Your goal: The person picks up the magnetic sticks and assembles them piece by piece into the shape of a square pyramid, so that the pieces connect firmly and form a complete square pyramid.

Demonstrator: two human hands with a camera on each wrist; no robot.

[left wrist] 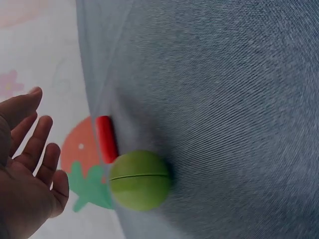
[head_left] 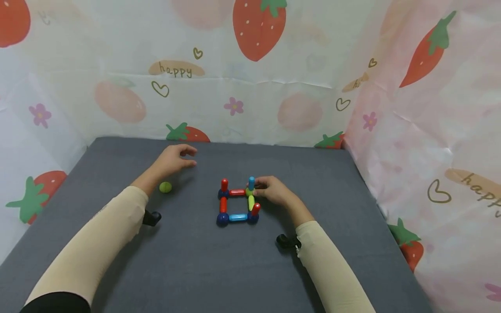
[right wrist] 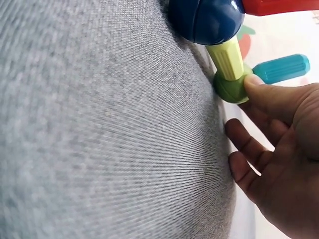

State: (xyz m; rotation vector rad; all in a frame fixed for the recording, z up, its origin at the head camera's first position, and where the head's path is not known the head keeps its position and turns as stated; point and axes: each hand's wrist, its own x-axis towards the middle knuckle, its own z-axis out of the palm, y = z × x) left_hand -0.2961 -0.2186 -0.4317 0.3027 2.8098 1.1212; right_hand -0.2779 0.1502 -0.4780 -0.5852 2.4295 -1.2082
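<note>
A square frame of magnetic rods and balls lies on the table, with red rods [head_left: 237, 192] at its back and left, a light blue rod [head_left: 238, 217] in front and a yellow-green rod [right wrist: 228, 60] on the right. Navy balls [head_left: 222, 219] form three corners; a green ball [right wrist: 230, 88] forms the back right one. My right hand [head_left: 274, 190] pinches that green ball, thumb against it, below an upright blue rod [right wrist: 282, 68]. Two red rods [head_left: 224, 184] stand on other corners. My left hand [head_left: 172, 160] hovers with fingers apart, holding nothing, near a loose green ball [left wrist: 140, 180].
Beside the loose ball a red rod [left wrist: 106, 139] lies close to the table's far edge; the left hand hides it in the head view. Grey cloth [head_left: 203, 269] covers the table. Strawberry-printed sheets [head_left: 250, 87] hang behind and at both sides.
</note>
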